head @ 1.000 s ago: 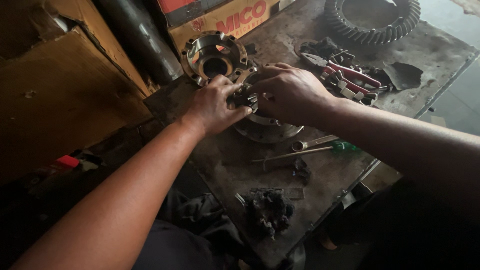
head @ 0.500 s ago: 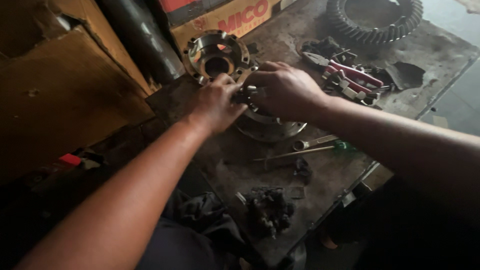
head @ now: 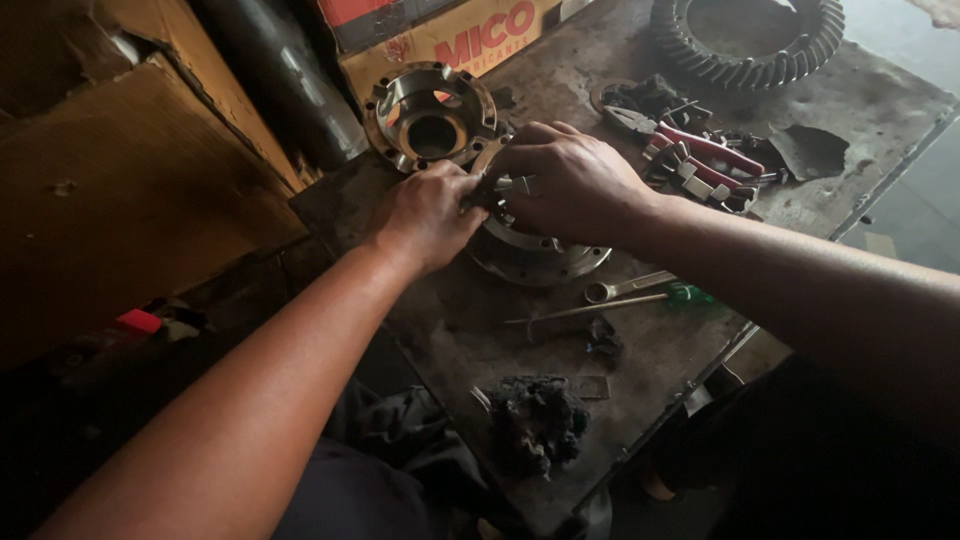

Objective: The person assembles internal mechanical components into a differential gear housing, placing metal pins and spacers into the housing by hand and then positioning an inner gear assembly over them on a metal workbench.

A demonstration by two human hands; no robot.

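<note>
Right, both hands are down on the round metal housing in the middle of the greasy steel worktop. The left hand curls in from the near side, fingers closed against the top of the housing, and the right hand covers it from the far side, fingers folded down tight over the same spot. Between the two sits a small metal part, pinched at the fingertips; which hand bears it, I cannot tell. Only the housing's flanged lower rim shows beneath the palms.

Just behind the hands lies a second flanged housing, open bore facing up, bolt holes round its rim. Far right at the back, a big ring gear rests flat. Red-handled pliers lie among loose bits beside the right wrist. Nearer the front, a spanner and a green-handled screwdriver lie side by side just under the right forearm, and a clump of dark greasy waste sits near the front edge. A cardboard box stands against the back.
</note>
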